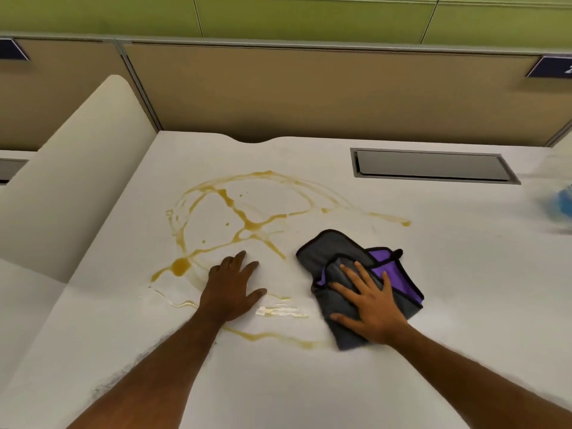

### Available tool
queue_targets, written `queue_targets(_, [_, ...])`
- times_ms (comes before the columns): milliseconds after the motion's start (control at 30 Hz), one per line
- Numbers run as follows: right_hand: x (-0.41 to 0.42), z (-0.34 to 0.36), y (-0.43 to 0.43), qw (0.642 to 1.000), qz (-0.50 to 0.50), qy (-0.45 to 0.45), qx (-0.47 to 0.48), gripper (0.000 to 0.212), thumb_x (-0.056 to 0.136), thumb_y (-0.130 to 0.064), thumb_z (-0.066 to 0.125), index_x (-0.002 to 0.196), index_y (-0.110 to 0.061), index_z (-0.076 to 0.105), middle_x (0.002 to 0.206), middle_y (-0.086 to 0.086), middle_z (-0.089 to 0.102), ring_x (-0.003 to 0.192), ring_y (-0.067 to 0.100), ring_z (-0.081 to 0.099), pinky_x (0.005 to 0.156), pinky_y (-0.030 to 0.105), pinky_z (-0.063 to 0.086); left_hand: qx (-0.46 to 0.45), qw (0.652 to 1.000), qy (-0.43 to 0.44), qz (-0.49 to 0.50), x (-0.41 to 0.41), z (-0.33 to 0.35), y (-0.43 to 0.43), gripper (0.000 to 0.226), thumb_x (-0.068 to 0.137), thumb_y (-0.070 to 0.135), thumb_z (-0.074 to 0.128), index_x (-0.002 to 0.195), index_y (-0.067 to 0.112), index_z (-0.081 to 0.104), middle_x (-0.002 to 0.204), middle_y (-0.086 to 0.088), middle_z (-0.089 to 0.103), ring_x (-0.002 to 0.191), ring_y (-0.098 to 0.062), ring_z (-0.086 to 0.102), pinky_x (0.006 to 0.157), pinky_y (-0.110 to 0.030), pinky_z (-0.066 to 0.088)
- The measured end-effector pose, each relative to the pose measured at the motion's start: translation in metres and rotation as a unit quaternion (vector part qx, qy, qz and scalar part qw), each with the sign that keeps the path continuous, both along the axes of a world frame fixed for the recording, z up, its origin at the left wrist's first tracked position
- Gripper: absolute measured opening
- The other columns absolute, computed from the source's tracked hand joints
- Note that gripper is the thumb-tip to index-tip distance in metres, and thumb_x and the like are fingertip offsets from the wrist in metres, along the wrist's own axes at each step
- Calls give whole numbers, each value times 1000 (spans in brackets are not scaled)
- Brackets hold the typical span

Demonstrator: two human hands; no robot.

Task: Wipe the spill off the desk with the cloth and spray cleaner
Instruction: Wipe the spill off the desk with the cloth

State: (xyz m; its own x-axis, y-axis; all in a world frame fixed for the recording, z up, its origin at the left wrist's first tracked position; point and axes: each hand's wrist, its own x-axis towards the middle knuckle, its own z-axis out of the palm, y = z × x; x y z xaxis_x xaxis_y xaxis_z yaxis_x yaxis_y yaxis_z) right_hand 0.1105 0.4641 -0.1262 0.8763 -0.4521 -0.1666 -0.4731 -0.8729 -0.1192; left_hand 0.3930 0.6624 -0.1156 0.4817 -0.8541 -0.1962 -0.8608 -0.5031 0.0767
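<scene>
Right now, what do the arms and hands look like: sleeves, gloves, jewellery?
The left hand and right hand are bare: no gloves or rings. The left forearm and right forearm are uncovered to the frame's edge: no sleeves, watch or bands.

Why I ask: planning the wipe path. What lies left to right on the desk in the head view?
Spill's thickest puddle → left hand → cloth → blurred blue object. Right hand and desk hatch overlap the cloth, so omitted.
</scene>
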Motion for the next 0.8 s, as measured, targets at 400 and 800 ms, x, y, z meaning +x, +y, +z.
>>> queue_targets(400, [50,-5,71,998,-55,-11,5,72,82,-86,20,147,-55,11,164,-7,-4,151,28,-9,108,75,2,-30,998,20,-53,21,-2,6,74,88,68,41,150,30,30,162,-3,20,148,-27,17,116,-43,21])
queue_targets(800, [102,-1,96,984,-172,28,17,79,76,-89,15,146,-56,-1,163,-5,-14,149,30,-16,107,72,-9,-41,994,22,-97,35,7,23,71,91,63,40,149,24,32,160,-8,22,146,-26,22,114,-44,24])
